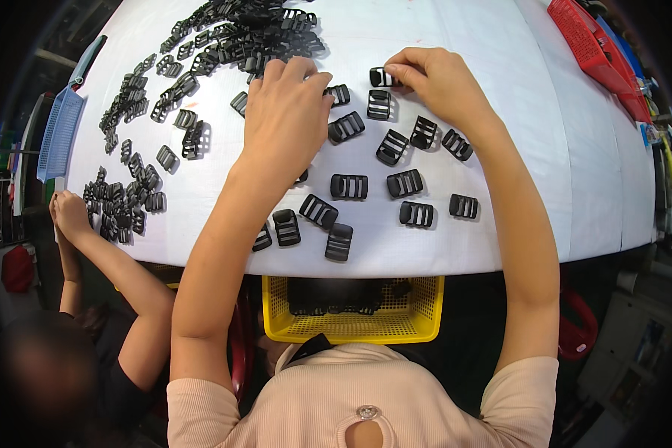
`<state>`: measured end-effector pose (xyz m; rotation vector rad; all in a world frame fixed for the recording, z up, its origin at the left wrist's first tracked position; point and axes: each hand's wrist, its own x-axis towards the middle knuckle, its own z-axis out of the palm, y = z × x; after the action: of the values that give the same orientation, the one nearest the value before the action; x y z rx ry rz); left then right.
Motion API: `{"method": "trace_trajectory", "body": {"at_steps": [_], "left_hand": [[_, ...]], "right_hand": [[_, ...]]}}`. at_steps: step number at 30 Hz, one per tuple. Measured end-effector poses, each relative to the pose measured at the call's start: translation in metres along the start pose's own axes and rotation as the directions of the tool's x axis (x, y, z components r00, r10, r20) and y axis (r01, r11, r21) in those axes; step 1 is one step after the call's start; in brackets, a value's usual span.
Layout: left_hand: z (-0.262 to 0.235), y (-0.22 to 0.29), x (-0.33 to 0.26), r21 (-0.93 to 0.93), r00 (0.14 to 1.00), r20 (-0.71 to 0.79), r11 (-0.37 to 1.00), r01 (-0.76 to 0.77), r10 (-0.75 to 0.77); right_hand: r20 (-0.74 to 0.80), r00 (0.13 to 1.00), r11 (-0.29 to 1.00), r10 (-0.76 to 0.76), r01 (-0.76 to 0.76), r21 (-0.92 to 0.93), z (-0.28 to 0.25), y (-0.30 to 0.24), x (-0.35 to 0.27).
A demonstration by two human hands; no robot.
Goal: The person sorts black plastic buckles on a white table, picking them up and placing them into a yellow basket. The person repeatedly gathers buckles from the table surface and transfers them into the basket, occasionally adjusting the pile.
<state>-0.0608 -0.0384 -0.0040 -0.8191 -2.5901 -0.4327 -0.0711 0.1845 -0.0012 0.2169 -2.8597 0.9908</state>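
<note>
While the head view shows the bare right hand (434,78) near one o'clock, its grip clamped on a black slotted plastic buckle (378,77), the bare left hand (285,104) curls over the white-covered desk (500,67) at eleven; its fingertips are hidden, so I cannot tell whether they hold anything. Matching loose black buckles (349,187) lie singly around the centre, apparently already separated. Much seems left: a dense black buckle heap (257,37) at eleven and a smaller pile (116,203) at nine lie bunched.

Arms (218,239) outstretched; left fingers (300,69) curled downward, right fingers (409,75) pinched.
</note>
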Motion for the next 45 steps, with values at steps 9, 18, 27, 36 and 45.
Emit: {"method": "trace_trajectory", "body": {"at_steps": [9,18,27,36,45], "left_hand": [[-0.037,0.007,-0.027,-0.159,0.994,-0.031,0.982,0.102,-0.109],[-0.059,0.004,-0.049,-0.243,0.974,-0.020,0.946,0.215,-0.227],[-0.064,-0.005,-0.075,-0.252,0.930,0.030,0.898,0.361,-0.366],[-0.076,0.010,-0.072,-0.367,0.933,-0.011,0.869,0.331,-0.360],[-0.077,-0.009,-0.098,-0.362,0.904,0.007,0.841,0.402,-0.428]], "right_hand": [[0.029,0.920,0.910,-0.390,0.390,-0.142,0.008,-0.010,-0.023],[0.167,0.978,0.978,0.127,-0.151,0.144,-0.008,-0.031,-0.021],[0.061,0.959,0.950,-0.276,0.282,-0.135,-0.031,-0.002,-0.068],[0.078,0.993,0.994,0.091,-0.095,0.048,-0.033,-0.008,-0.076],[0.090,0.868,0.860,-0.488,0.496,-0.118,-0.012,-0.010,-0.070]]}}
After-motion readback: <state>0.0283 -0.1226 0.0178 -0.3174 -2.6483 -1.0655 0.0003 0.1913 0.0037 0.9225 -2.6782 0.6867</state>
